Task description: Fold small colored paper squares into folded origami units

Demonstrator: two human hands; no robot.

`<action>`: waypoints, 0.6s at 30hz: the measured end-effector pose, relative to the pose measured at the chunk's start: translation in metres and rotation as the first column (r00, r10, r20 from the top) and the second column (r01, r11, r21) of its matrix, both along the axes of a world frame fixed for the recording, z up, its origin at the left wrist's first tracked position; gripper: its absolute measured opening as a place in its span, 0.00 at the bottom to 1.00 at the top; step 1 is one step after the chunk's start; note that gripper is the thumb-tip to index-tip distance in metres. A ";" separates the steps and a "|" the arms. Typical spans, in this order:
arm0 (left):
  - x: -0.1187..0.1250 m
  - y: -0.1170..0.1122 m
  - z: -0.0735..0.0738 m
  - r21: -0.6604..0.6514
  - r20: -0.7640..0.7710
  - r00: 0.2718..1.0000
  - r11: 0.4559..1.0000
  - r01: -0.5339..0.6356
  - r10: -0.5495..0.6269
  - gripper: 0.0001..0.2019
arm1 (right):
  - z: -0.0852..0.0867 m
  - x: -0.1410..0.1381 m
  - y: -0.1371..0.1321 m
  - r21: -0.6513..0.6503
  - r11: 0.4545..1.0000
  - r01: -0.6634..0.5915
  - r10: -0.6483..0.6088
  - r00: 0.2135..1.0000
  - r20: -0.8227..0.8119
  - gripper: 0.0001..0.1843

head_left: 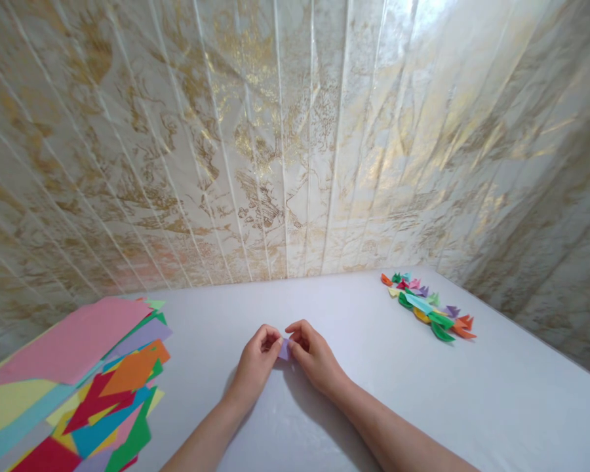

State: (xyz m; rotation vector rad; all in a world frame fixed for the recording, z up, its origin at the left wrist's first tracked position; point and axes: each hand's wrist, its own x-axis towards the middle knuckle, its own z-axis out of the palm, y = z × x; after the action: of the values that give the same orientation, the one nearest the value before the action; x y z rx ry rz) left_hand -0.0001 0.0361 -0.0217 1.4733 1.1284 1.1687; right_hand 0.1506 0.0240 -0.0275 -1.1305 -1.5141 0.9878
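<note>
A small piece of purple paper (284,350) is held between my two hands, just above the middle of the white table (216,321). My left hand (261,354) pinches its left edge between thumb and fingers. From the other side, my right hand (314,354) has its thumb against the paper's right edge, with the index finger curled above. The fingers cover part of the paper, so its exact folds cannot be made out.
Colored paper sheets and scraps (122,380) lie in an overlapping pile at the left, a large pink sheet (83,334) on top. Several small folded paper figures (423,305) stand in rows at the back right. A gold-patterned curtain (275,164) hangs behind the table.
</note>
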 end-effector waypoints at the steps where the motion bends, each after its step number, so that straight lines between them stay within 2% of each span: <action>1: 0.001 0.000 -0.001 -0.001 -0.007 1.000 1.000 0.017 -0.017 0.09 | -0.001 0.000 0.001 0.005 1.000 0.010 -0.010 1.000 -0.003 0.10; 7: 0.002 0.001 -0.002 -0.012 -0.060 0.986 0.988 0.153 -0.154 0.12 | -0.001 0.002 0.005 0.009 0.996 0.092 -0.090 0.986 -0.142 0.03; 12: 0.002 0.001 -0.001 -0.089 0.006 0.997 0.993 0.081 -0.081 0.16 | 0.002 0.000 0.001 0.032 0.998 0.046 -0.043 0.993 -0.111 0.04; 18: 0.003 0.001 0.003 -0.155 0.067 0.997 0.987 0.047 -0.037 0.19 | 0.005 0.001 -0.001 0.078 0.997 0.026 -0.024 0.999 -0.031 0.13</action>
State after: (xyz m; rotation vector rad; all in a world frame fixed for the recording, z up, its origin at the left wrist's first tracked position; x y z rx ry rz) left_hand 0.0029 0.0376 -0.0192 1.3247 1.1140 1.0653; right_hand 0.1519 0.0225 -0.0229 -1.0718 -1.4989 0.9164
